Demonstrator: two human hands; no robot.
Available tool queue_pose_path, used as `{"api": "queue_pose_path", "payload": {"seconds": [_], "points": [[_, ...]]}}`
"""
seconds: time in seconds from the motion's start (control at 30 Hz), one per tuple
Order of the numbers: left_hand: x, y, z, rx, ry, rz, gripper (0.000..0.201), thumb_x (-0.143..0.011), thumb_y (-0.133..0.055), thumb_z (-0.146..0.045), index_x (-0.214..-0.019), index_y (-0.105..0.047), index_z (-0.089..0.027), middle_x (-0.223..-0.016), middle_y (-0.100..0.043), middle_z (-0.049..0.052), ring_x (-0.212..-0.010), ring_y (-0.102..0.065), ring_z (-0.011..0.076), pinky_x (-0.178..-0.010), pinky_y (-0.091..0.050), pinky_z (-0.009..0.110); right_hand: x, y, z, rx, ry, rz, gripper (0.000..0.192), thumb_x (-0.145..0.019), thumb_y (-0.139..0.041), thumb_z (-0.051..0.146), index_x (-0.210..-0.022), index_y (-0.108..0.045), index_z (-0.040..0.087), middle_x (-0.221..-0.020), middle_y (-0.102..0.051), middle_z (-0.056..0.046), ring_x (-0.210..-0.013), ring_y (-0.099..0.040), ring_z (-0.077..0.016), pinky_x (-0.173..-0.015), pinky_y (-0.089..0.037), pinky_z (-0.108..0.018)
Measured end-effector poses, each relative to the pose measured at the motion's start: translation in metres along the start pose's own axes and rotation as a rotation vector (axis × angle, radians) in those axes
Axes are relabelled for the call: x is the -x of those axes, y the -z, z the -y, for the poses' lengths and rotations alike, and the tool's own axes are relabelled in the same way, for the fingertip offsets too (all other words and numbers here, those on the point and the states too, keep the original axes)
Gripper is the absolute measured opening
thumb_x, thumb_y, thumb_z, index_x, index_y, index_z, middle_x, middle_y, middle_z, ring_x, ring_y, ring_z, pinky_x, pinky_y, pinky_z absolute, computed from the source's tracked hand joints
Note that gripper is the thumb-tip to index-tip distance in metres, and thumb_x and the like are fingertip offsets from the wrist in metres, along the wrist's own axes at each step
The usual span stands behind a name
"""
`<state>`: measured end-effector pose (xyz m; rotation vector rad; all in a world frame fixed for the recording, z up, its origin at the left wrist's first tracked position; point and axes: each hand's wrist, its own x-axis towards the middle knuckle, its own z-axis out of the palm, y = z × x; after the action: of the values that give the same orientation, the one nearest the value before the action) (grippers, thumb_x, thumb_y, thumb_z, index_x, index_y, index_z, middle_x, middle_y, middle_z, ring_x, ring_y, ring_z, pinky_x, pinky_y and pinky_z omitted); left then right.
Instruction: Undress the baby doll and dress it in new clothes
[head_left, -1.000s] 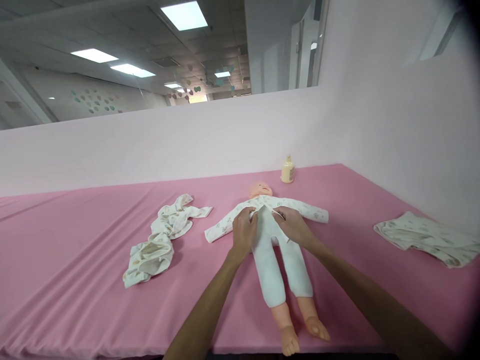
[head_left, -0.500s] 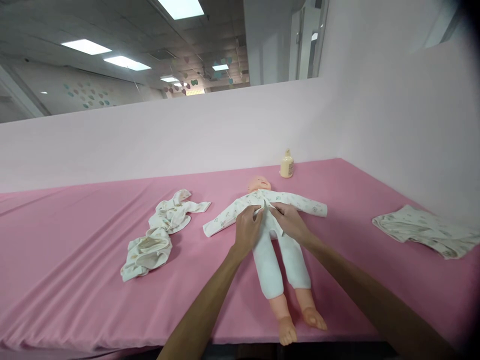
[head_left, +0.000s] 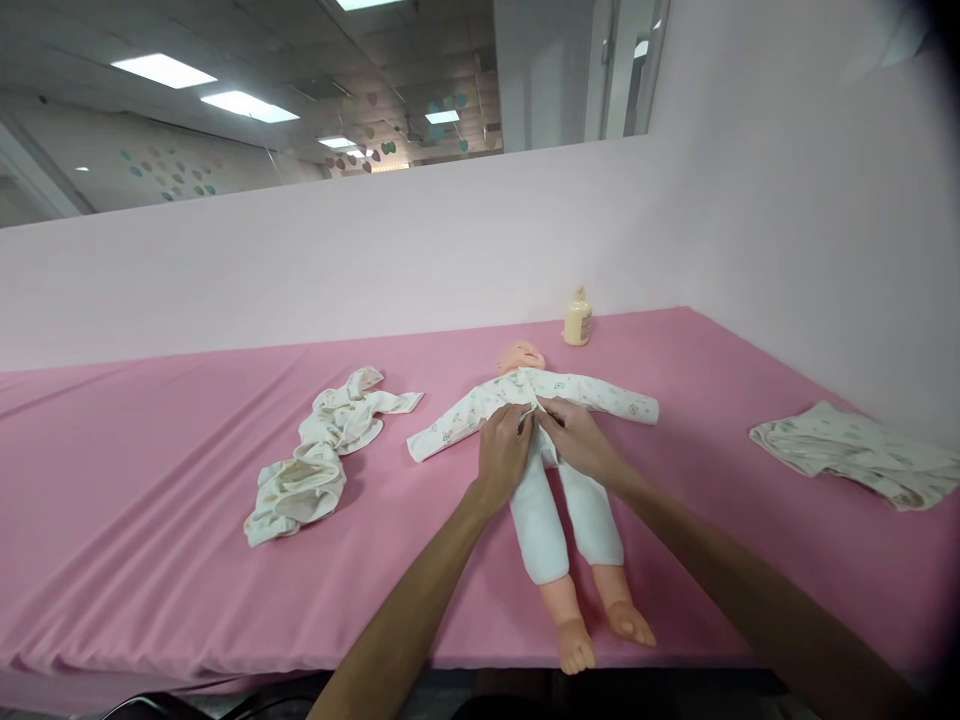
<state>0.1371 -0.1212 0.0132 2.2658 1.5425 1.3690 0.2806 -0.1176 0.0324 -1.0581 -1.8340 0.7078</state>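
A baby doll (head_left: 541, 530) with white cloth legs and bare plastic feet lies on its back, head away from me. It wears a white patterned baby shirt (head_left: 480, 403), both sleeves stretched out to the sides. At the front of the shirt, over the doll's belly, my left hand (head_left: 504, 450) pinches one edge of the fabric. My right hand (head_left: 579, 438) grips the other edge close beside it. The fingertips of both hands nearly meet, and they hide the small piece of cloth between them.
Pink cloth covers the table (head_left: 187, 590). Crumpled baby clothes (head_left: 322, 450) lie left of the doll, and a folded patterned cloth (head_left: 855, 455) lies at the right. A cream pump bottle (head_left: 577, 320) stands behind the doll's head. White walls (head_left: 337, 265) border the back and right.
My hands have drawn closer together, and the gap at the shirt's front has narrowed. The whole view has shifted slightly, with the table a little higher in the picture.
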Motion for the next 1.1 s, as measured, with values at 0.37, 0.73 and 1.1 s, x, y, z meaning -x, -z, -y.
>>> {"api": "queue_pose_path", "payload": {"seconds": [0.37, 0.73, 1.1], "points": [[0.001, -0.003, -0.001, -0.048, 0.002, -0.012, 0.019, -0.093, -0.046, -0.012, -0.087, -0.064, -0.017, -0.082, -0.067, 0.003, -0.077, -0.056, 0.0161, -0.068, -0.037, 0.027, 0.010, -0.007, 0.009, 0.133, 0.031, -0.088, 0.024, -0.096, -0.040, 0.029, -0.075, -0.051, 0.022, -0.072, -0.051, 0.000, -0.070, -0.047, -0.0170, -0.067, -0.037, -0.031], [-0.001, -0.003, -0.002, 0.065, 0.085, -0.052, 0.026, -0.093, -0.047, -0.018, -0.067, -0.050, -0.018, -0.069, -0.059, 0.000, -0.065, -0.047, 0.0128, -0.063, -0.032, 0.026, 0.001, -0.005, 0.000, -0.574, -0.268, -0.045, 0.029, -0.084, -0.064, 0.044, -0.073, -0.065, 0.018, -0.072, -0.055, 0.000, -0.067, -0.046, -0.0124, -0.065, -0.039, -0.028], [-0.002, 0.002, -0.008, 0.384, 0.302, -0.016, 0.021, -0.087, -0.050, -0.026, -0.074, -0.063, -0.017, -0.074, -0.065, -0.001, -0.068, -0.054, 0.0124, -0.065, -0.038, 0.025, -0.004, -0.014, -0.007, -0.713, -0.326, -0.086, 0.032, -0.072, -0.077, 0.042, -0.089, -0.071, 0.016, -0.071, -0.057, 0.001, -0.063, -0.046, -0.0096, -0.058, -0.038, -0.025]]}}
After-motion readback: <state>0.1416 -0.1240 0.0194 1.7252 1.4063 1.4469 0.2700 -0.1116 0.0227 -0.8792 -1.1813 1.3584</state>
